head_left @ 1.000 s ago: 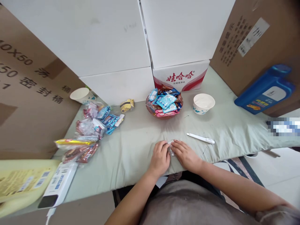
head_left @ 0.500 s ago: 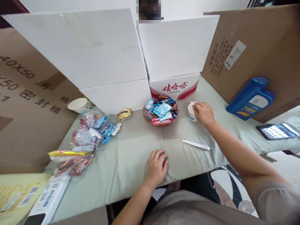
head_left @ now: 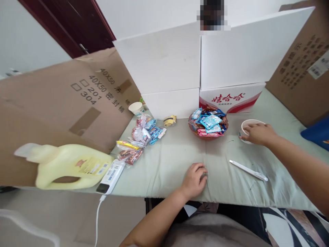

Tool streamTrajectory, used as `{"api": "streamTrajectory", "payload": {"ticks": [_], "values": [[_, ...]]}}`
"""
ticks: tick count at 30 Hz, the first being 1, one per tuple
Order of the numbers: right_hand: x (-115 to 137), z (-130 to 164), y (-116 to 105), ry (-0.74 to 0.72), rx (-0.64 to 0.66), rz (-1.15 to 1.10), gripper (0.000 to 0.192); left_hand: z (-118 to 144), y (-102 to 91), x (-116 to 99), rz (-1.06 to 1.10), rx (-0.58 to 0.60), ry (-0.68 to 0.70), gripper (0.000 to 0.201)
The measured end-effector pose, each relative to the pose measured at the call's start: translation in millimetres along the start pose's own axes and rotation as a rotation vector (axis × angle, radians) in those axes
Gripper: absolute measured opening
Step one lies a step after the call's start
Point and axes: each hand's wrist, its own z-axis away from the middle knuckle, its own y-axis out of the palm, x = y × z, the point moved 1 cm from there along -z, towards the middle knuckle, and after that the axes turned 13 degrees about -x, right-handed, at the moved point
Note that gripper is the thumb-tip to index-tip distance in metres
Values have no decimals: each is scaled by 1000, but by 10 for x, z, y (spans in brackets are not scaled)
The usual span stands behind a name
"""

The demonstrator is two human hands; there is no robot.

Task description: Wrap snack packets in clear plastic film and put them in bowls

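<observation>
My left hand [head_left: 195, 179] rests on the pale green cloth [head_left: 169, 161] near the table's front edge, fingers curled around a small dark item [head_left: 204, 176] at the fingertips. My right hand [head_left: 258, 133] reaches to the far right and lies over the near rim of a white paper bowl [head_left: 250, 122], fingers stretched out and nothing visible in them. A red bowl [head_left: 208, 124] heaped with blue and pink wrapped candies stands just left of the paper bowl. Between my hands lies a white pen [head_left: 248, 170].
A pile of snack packets [head_left: 144, 135] and a paper cup [head_left: 136, 108] sit at the left. A yellow jug [head_left: 69, 166] and a white device [head_left: 110, 176] with a cable lie at the front left. White boxes [head_left: 180, 68], cardboard [head_left: 64, 103] and a blue bottle [head_left: 317, 132] ring the table.
Both hands held a clear wrapper together at the front edge. My right hand carried it to the white paper bowl and now lies on its rim. The view swung left.
</observation>
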Motion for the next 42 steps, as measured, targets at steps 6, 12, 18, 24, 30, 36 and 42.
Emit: {"api": "streamTrajectory", "payload": {"ticks": [6, 12, 18, 24, 30, 36, 42], "values": [[93, 920, 69, -301, -549, -225, 39, -532, -535, 607, -284, -114, -9, 32], [510, 1691, 761, -464, -558, -404, 29, -1659, -832, 1206, -767, -102, -330, 61], [581, 1812, 987, -377, -660, -475, 22, -2120, -813, 1507, -804, -40, -462, 65], [583, 1805, 938, -355, -642, -507, 18, -1885, -585, 1250, -780, -92, -391, 52], [552, 1820, 973, -134, -775, -446, 22, -1183, -468, 780, -462, -152, -322, 46], [670, 1686, 871, -86, -617, -462, 25, -336, -162, 378, 322, -262, -372, 44], [1376, 1618, 497, -337, -554, -759, 28, -40, -55, 281, -21, -419, -158, 37]]}}
